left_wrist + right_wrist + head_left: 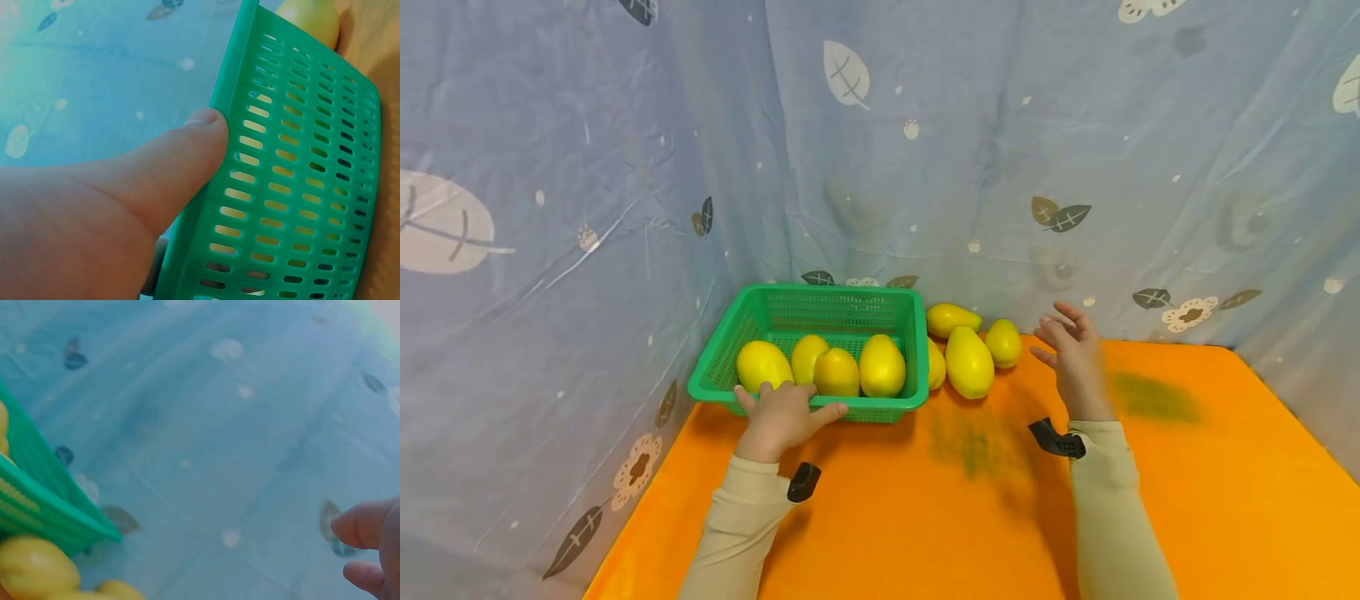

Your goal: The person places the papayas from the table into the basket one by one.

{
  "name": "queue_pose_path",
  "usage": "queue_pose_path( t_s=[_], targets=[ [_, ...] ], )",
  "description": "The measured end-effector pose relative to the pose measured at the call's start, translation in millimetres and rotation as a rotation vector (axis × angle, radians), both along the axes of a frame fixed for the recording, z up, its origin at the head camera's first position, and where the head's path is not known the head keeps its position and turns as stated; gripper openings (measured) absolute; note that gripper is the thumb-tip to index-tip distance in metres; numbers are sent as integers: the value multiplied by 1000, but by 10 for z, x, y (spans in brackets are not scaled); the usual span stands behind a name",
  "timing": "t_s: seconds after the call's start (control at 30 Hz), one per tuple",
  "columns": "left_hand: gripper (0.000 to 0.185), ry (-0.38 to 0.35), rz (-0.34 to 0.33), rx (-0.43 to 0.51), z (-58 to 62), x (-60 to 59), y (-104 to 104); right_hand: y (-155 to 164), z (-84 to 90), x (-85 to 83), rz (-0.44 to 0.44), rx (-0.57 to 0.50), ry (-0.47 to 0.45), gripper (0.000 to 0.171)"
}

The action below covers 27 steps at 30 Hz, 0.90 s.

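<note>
Left hand (781,419) grips the green basket's (730,350) near rim, thumb outside
Basket sits far left on the orange table (925,517); right hand (1075,354) hovers loosely spread, holding nothing, near loose mangoes (968,361)

— What stands behind everything?
— A pale blue curtain (970,150), creased, printed with white and dark leaves and small flowers. It hangs on two sides and meets in a corner at the back.
— And underneath?
— A bright orange table (1225,500), with faint dark smudges near its middle and right.
— The light?
— Even and soft, with only faint shadows on the orange.
</note>
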<state>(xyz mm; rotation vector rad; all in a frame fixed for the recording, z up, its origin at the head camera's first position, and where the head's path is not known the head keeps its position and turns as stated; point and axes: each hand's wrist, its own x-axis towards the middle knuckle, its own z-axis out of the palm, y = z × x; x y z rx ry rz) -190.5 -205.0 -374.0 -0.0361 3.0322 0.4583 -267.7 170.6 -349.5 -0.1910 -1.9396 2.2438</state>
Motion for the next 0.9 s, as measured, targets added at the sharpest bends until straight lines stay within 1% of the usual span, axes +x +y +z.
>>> queue_pose_path(
  t_s=[0.03,0.1,0.2,0.27,0.5,0.6,0.67,0.8,0.9],
  targets=[
    [71,-1,-2,1,-4,4,-1,63,-23,13,-14,-28,-14,33],
    [71,1,-3,5,-13,14,-8,158,-65,22,-29,-59,-43,36],
    [71,3,-2,7,-14,30,-28,225,-116,0,-32,-43,-80,49],
    [70,6,-3,4,-12,38,-42,237,-141,-29,-31,-22,-89,53],
    [69,6,-3,-17,4,36,-44,220,-199,-107,-11,-15,-87,48],
    [70,-2,-3,-20,11,30,-36,170,-249,-136,-8,53,-104,51],
    [70,-5,-1,-24,11,25,-34,106,-310,-165,18,112,-123,55],
    [70,-3,-4,-28,8,12,-16,-37,-488,-256,126,247,-174,62],
    [70,-1,-9,-25,-3,9,4,-121,-639,-325,208,333,-220,65]
  ],
)
